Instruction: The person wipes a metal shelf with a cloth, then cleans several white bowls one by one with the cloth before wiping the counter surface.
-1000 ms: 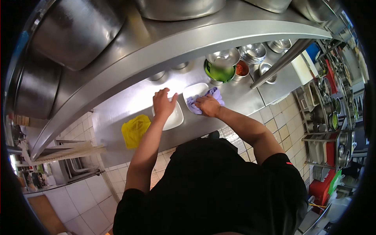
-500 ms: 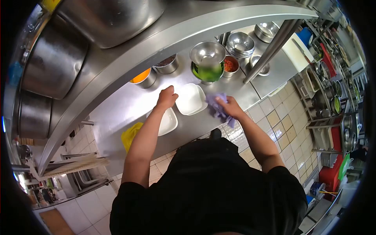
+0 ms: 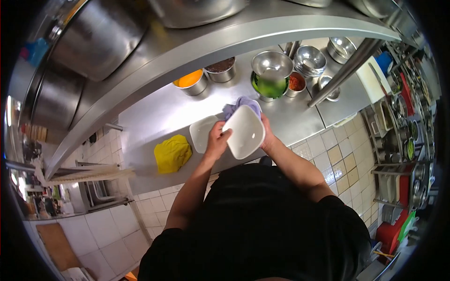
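A white squarish bowl [image 3: 246, 133] is tilted up in front of me, above the counter. My left hand [image 3: 218, 140] grips its left rim, thumb over the edge. At the bowl's right side is my right hand [image 3: 267, 134], closed, its fingers hidden behind the bowl. A bunched purple cloth [image 3: 241, 104] sticks out behind the bowl's upper edge; where the right hand meets it is hidden. Left of my left hand, another white bowl [image 3: 198, 134] rests on the counter, partly covered by that hand. A yellow cloth [image 3: 172, 154] lies crumpled farther left.
Along the back of the steel counter [image 3: 152, 110] stand pots of orange food [image 3: 189, 79], dark food [image 3: 220, 65] and chopped red food [image 3: 296, 83]. A steel bowl [image 3: 272, 64] sits over green vegetables [image 3: 270, 87]. An overhead shelf [image 3: 206, 40] and its post [image 3: 344, 73] frame the space.
A white bowl has been lifted off the counter into my left hand. My right hand and the purple cloth have moved left, behind it. The view has shifted, showing more of the yellow cloth.
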Available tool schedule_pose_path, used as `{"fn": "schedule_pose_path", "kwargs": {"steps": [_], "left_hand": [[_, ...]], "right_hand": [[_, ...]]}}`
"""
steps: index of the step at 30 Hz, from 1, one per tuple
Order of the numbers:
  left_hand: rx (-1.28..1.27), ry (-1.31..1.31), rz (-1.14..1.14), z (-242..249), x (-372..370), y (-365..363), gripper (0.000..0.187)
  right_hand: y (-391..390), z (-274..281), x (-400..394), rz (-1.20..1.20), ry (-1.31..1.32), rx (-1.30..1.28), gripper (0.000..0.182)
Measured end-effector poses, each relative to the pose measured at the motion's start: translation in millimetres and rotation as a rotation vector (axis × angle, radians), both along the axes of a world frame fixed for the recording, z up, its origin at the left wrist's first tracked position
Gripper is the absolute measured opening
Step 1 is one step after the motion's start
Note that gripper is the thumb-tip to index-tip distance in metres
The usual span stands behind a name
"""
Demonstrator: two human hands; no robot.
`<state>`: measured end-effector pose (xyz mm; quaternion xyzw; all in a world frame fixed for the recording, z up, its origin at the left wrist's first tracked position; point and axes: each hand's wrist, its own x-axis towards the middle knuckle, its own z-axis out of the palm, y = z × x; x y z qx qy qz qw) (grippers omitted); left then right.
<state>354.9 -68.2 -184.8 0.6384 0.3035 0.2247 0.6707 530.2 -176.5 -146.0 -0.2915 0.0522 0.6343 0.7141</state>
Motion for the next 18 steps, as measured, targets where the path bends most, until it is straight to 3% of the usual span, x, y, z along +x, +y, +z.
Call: {"fn": "schedule_pose_path", "kwargs": {"steps": [1, 3, 4, 6, 8, 9, 10, 12, 13, 14, 16, 17, 18], "left_hand": [[-0.01, -0.017, 0.086, -4.9, -15.0, 7.4, 0.024], [-0.004, 0.084, 0.193, -2.9, -56.5, 37.1, 0.024], [-0.016, 0.139, 0.194, -34.2, -87.6, 66.9, 0.024], [0.057, 0.286, 0.237, -14.5, -116.5, 88.2, 0.022], [0.147, 0.347, 0.144, 1.3, -127.8, 106.2, 0.024], [0.146, 0.341, 0.149, -4.8, -129.2, 119.2, 0.024], [0.261, 0.468, 0.09, -11.5, -126.7, 130.7, 0.026], [0.376, 0.588, 0.032, -25.7, -119.3, 142.6, 0.029], [0.403, 0.611, 0.021, -30.5, -113.4, 145.7, 0.033], [0.43, 0.636, 0.009, -32.4, -107.9, 146.9, 0.037], [0.449, 0.72, -0.003, -1.6, -93.0, 133.2, 0.039], [0.466, 0.811, -0.013, 10.1, -88.5, 128.1, 0.042], [0.467, 0.812, -0.02, 7.8, -88.9, 126.3, 0.042]], "right_hand": [[3.8, -1.2, -0.6, 0.014, 0.077, 0.126, 0.058], [2.7, 8.0, 7.0, -0.036, 0.056, 0.115, 0.059], [-1.0, 14.6, 12.6, -0.107, 0.044, 0.107, 0.06], [-5.6, 16.3, 30.2, -0.069, 0.013, 0.147, 0.058], [-0.6, 0.7, 48.1, 0.052, -0.47, -0.002, 0.051], [4.0, 7.1, 44.7, 0.021, -0.596, -0.163, 0.044], [11.5, 3.5, 42.7, 0.021, -0.603, -0.162, 0.044], [29.1, -21.6, 43.7, 0.12, -1.237, -0.319, 0.039], [36.3, -36.9, 48.9, 0.266, -1.42, -0.448, 0.054], [41.0, -55.3, 49.8, 0.261, -1.425, -0.449, 0.054], [47.2, -83.2, 44.8, 0.376, -2.077, -0.33, 0.081], [40.7, -61.0, 29.7, 0.667, -2.085, -0.427, 0.101], [36.3, -59.3, 16.9, 0.665, -2.08, -0.433, 0.101]]}}
